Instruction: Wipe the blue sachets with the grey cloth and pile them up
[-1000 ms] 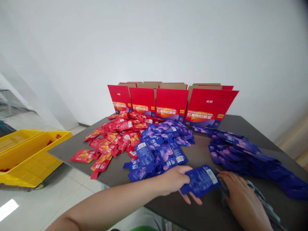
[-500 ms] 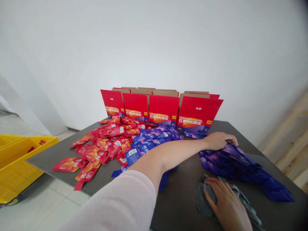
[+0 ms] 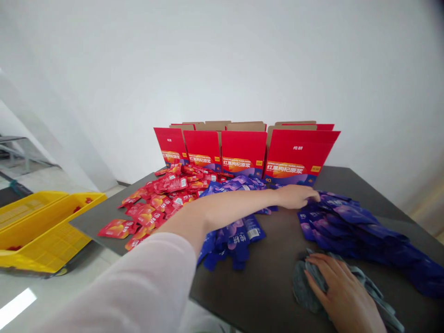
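My left hand (image 3: 297, 196) reaches across from the left, its bent fingers closed at the far left corner of a long overlapping row of blue sachets (image 3: 360, 226). The fingertips are partly hidden there. Lower right, my right hand (image 3: 342, 286) rests on a crumpled grey-green cloth (image 3: 305, 286), fingers bent over it and pressing it to the table. Under and beside my left forearm lies a loose heap of blue sachets (image 3: 239, 238). A heap of red sachets (image 3: 147, 213) spreads to its left, partly covered by the arm.
Several red cartons (image 3: 244, 148) with raised flaps stand in a row at the back of the dark table (image 3: 263, 282), before a white wall. Yellow crates (image 3: 52, 238) with some red things inside stand left of the table, on the tiled floor.
My left hand has drawn back leftward along the blue row to its corner. My right hand stays on the cloth. The view has turned slightly left, showing more of the yellow crates.
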{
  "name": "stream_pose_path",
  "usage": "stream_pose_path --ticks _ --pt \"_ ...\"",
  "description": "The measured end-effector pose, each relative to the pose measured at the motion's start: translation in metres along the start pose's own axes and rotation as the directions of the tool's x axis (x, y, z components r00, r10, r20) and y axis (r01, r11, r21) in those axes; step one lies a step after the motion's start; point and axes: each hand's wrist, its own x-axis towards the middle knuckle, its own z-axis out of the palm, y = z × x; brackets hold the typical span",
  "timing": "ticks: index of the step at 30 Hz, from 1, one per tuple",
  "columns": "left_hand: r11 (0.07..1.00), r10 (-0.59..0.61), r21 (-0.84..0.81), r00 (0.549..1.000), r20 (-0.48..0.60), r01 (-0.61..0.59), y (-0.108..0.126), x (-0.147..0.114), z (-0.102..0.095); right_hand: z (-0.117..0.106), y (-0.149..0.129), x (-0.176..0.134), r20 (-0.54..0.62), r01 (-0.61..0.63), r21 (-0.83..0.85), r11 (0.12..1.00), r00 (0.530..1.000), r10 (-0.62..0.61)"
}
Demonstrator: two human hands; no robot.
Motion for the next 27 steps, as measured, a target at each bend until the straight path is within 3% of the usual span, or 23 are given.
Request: stream_pose_path --ticks 2,5,7,9,12,16,18,20,23,25,27 --pt "0.992 0.037 0.123 0.999 0.019 -0.039 -0.012 -0.029 0.009 0.001 -0.001 0.000 -0.007 0.005 -0.001 1.000 1.000 -0.005" --pt "0.922 0.036 0.376 0.987 0.159 -0.094 -0.031 -0.083 0.024 0.002 -0.002 0.001 -0.014 -0.008 -0.028 1.000 1.000 0.008" --pt "0.860 0.068 0.472 0.962 0.265 -0.191 -0.037 -0.110 0.027 0.002 -0.002 0.001 -0.019 -0.009 -0.047 0.999 1.000 0.008" --pt "0.828 0.144 0.487 0.944 0.296 -0.279 -0.036 -0.124 0.025 0.002 -0.001 0.001 -0.022 0.002 -0.054 0.999 1.000 -0.003" --pt "0.807 0.291 0.477 0.937 0.192 -0.349 -0.019 -0.127 0.028 0.003 0.003 0.000 -0.014 0.008 -0.055 0.998 1.000 -0.009" --pt "0.802 0.364 0.529 0.929 -0.064 -0.278 0.010 -0.126 0.056 0.004 0.006 0.000 -0.006 0.022 -0.045 0.999 1.000 -0.022" --pt "0.808 0.322 0.557 0.935 -0.146 -0.191 0.014 -0.128 0.069 0.004 0.007 0.000 -0.004 0.030 -0.043 0.999 1.000 -0.030" --pt "0.821 0.193 0.568 0.963 -0.190 -0.052 0.009 -0.130 0.072 0.002 0.007 0.000 0.001 0.029 -0.044 0.999 1.000 -0.029" --pt "0.857 -0.011 0.514 0.998 -0.055 0.037 -0.003 -0.135 0.064 0.000 0.006 0.000 0.015 0.017 -0.042 0.999 1.000 -0.017" --pt "0.900 -0.031 0.437 0.997 0.070 -0.002 -0.005 -0.140 0.063 0.000 0.005 0.000 0.021 0.010 -0.033 0.999 1.000 -0.009" --pt "0.923 -0.043 0.385 0.997 0.058 0.017 0.001 -0.147 0.071 0.001 0.004 0.000 0.014 0.008 -0.011 1.000 1.000 -0.008"
